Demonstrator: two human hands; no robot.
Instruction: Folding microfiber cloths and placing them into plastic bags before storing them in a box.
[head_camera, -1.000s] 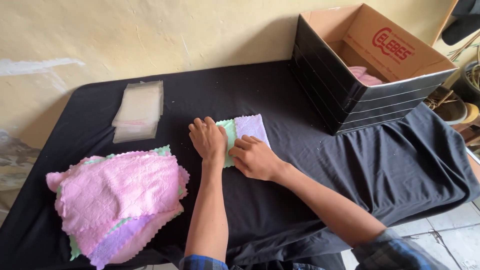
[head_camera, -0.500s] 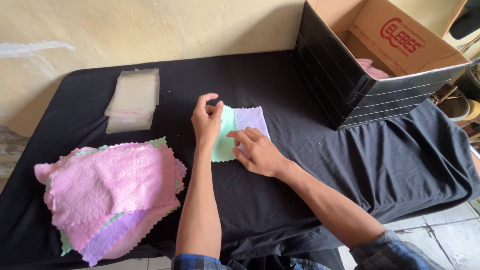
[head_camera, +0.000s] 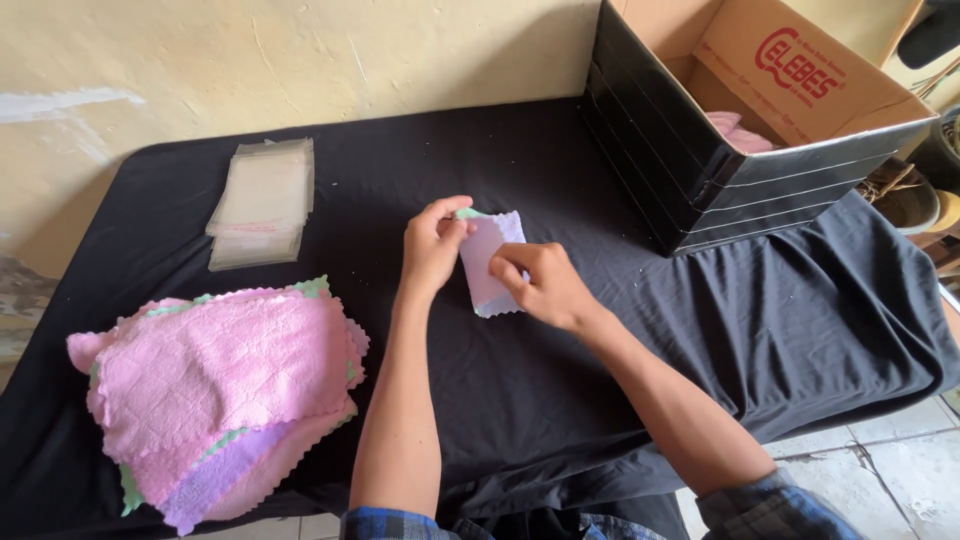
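Note:
A small folded cloth (head_camera: 487, 262), lilac on top with a green edge showing, lies in the middle of the black table cover (head_camera: 500, 400). My left hand (head_camera: 433, 245) pinches its upper left edge. My right hand (head_camera: 540, 285) grips its right side, fingers curled over the fold. Both hands hold the same cloth just above the table surface.
A pile of pink, lilac and green cloths (head_camera: 220, 385) sits at the front left. A stack of clear plastic bags (head_camera: 262, 200) lies at the back left. An open cardboard box (head_camera: 740, 120) with pink cloths inside stands at the back right. The floor shows at the lower right.
The flat cloth, green half showing, has been folded over into a narrower lilac strip. Both hands went from pressing it flat to gripping its edges.

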